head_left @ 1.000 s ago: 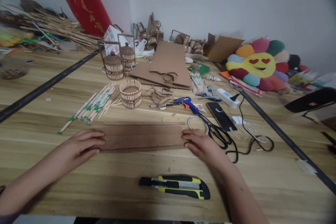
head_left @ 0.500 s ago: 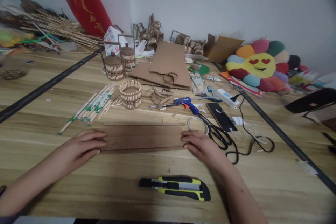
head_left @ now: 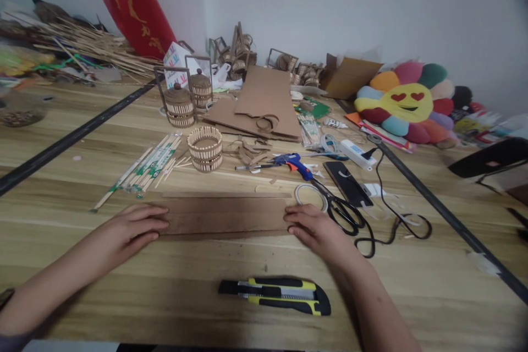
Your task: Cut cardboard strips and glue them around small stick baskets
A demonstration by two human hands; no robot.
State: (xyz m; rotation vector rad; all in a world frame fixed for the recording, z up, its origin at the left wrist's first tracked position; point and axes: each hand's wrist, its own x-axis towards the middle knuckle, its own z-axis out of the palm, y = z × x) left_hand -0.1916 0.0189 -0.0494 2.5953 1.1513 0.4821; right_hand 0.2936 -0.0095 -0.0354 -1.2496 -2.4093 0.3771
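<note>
A flat brown cardboard strip (head_left: 225, 215) lies crosswise on the table in front of me. Its left end is between the thumb and fingers of my left hand (head_left: 138, 225). My right hand (head_left: 311, 226) grips the opposite end the same way, fingertips on the top and thumb at the near edge. Just beyond its far edge runs a thin, narrow cardboard strip (head_left: 226, 195). Nearer to me rests a yellow and black utility knife (head_left: 276, 295), apart from both hands. Behind the cardboard stands a small round basket of wooden sticks (head_left: 205, 149).
Packaged chopsticks (head_left: 150, 165) lie at the left. To the right are a blue glue gun (head_left: 295, 165), black scissors (head_left: 342, 209), a roll of tape (head_left: 311, 198), a phone (head_left: 348, 184) and a black cable (head_left: 379, 239). Cardboard sheets (head_left: 264, 91) and lidded baskets (head_left: 179, 104) stand farther back.
</note>
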